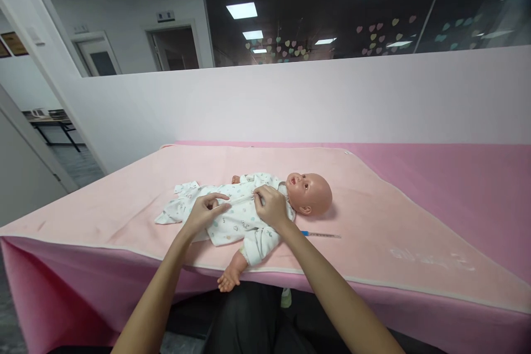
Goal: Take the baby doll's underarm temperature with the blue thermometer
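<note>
A baby doll (309,192) lies on its back on a pink blanket (373,215), head to the right. It wears a white patterned romper (232,221). My left hand (205,211) rests on the romper over the doll's belly and pinches the fabric's front edge. My right hand (271,207) lies on the doll's chest and pinches the same front edge near the collar. One doll arm (232,274) sticks out toward me over the table's front edge.
A thin thermometer with a blue tip (321,234) lies on the blanket just right of my right forearm. A white partition wall (290,99) stands behind the table. A doorway opens at the left.
</note>
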Available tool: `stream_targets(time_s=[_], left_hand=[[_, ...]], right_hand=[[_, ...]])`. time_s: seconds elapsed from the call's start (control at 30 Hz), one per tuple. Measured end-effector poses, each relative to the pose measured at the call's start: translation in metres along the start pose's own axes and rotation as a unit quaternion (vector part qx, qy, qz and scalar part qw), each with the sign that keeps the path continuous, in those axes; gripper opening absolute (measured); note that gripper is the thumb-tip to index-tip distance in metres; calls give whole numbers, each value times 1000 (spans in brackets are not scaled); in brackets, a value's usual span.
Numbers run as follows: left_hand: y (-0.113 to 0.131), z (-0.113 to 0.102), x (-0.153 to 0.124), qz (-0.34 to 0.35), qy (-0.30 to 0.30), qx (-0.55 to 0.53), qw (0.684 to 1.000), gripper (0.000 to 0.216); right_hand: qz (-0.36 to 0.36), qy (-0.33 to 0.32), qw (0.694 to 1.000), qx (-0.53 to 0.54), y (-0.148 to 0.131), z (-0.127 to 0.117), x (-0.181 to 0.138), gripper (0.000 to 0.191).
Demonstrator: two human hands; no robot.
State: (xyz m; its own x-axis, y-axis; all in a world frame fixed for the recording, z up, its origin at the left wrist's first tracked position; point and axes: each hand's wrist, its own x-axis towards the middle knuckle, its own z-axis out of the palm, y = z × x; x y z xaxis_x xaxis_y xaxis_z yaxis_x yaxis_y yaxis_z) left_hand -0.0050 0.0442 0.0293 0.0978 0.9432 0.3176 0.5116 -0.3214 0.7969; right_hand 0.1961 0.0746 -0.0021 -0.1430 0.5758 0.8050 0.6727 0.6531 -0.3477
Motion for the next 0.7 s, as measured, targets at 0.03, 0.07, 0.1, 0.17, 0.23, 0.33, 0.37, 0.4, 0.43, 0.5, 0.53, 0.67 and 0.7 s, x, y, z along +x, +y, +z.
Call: stream_targets(time_s=[0.03, 0.07, 0.1, 0.17, 0.23, 0.33, 0.37, 0.4, 0.43, 0.5, 0.53, 0.67, 0.7], left_hand=[[0, -2, 0, 10, 23, 15, 1000, 35], [2, -3, 1, 24, 49, 36, 998, 36], [4, -3, 3, 41, 77, 63, 994, 36], [12, 2, 9, 83, 110, 108, 985, 34], [22, 13, 17, 123, 89, 128, 980, 30], [31, 35, 28, 168, 13, 151, 974, 25], [32, 43, 30, 175, 0, 156, 972, 24], [31, 49, 32, 178, -3, 160, 971, 24], [29, 54, 32, 180, 1, 164, 970, 24], [24, 62, 30, 185, 24, 180, 966, 25], [21, 64, 29, 190, 37, 192, 962, 24], [15, 68, 21, 214, 75, 241, 944, 17], [15, 68, 20, 219, 80, 249, 940, 16]], right_hand=[[1, 1, 1000, 2, 0, 0, 0, 16], [1, 1, 1000, 4, 0, 0, 0, 15], [1, 2, 1000, 6, 0, -1, 0, 14], [3, 5, 1000, 11, 0, -1, 0, 13], [6, 9, 1000, 18, 0, -2, 0, 13], [14, 17, 999, 30, 1, -1, 0, 15], [18, 21, 999, 32, 1, 0, 0, 16], [22, 25, 999, 34, 2, 0, 0, 17], [25, 26, 999, 34, 3, 1, 0, 17], [24, 22, 999, 35, 4, 2, 0, 17], [20, 18, 999, 35, 4, 3, 1, 16], [16, 10, 999, 32, 5, 3, 1, 15], [17, 10, 999, 31, 5, 3, 1, 16]])
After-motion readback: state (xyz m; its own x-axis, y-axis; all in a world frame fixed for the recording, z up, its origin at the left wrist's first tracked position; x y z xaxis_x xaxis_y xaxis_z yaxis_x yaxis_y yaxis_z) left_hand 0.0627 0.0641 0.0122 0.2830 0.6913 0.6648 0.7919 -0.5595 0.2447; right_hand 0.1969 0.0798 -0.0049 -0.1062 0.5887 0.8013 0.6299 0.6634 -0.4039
